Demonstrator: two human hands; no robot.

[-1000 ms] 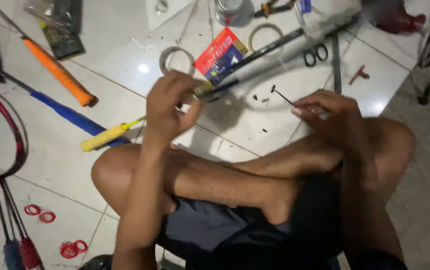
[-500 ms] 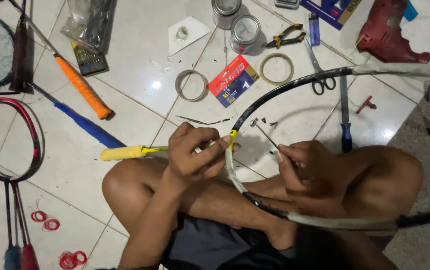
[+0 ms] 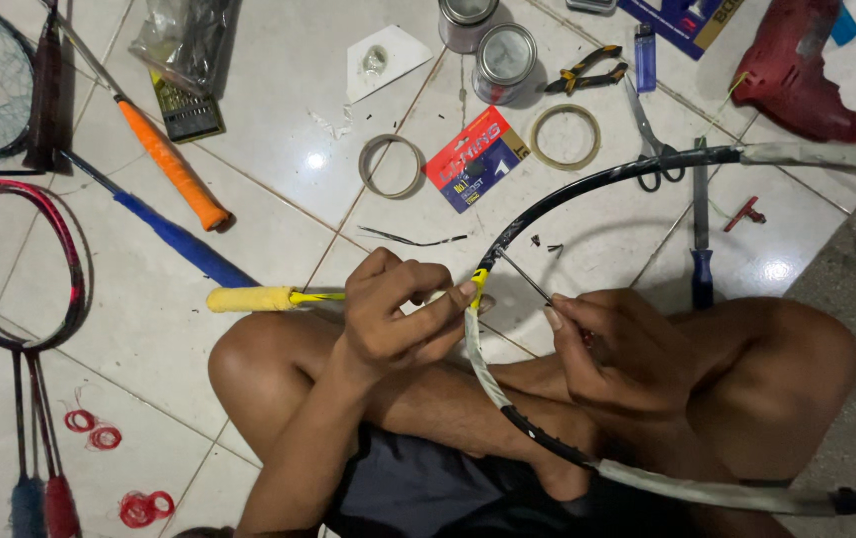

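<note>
I sit cross-legged on a white tiled floor with an unstrung black and white racket frame (image 3: 587, 184) lying across my lap. My left hand (image 3: 400, 311) pinches the frame's rim at a small yellow mark (image 3: 479, 286). My right hand (image 3: 619, 349) grips a thin metal awl (image 3: 523, 275) whose tip points at the rim just beside that yellow mark. The frame curves from my left hand up toward the right edge and down past my shin.
A yellow-handled racket (image 3: 254, 298) lies by my left knee, orange-grip (image 3: 171, 171) and blue-grip (image 3: 184, 246) rackets to the left. Tape rolls (image 3: 392, 165), two tins (image 3: 504, 60), pliers (image 3: 587, 70), scissors (image 3: 655, 149), a red drill (image 3: 797, 75) and a blue-handled screwdriver (image 3: 701, 264) lie ahead.
The racket frame came down from in front of me into my lap. My left hand settled on its rim at the yellow mark, and my right hand brought the awl up to it.
</note>
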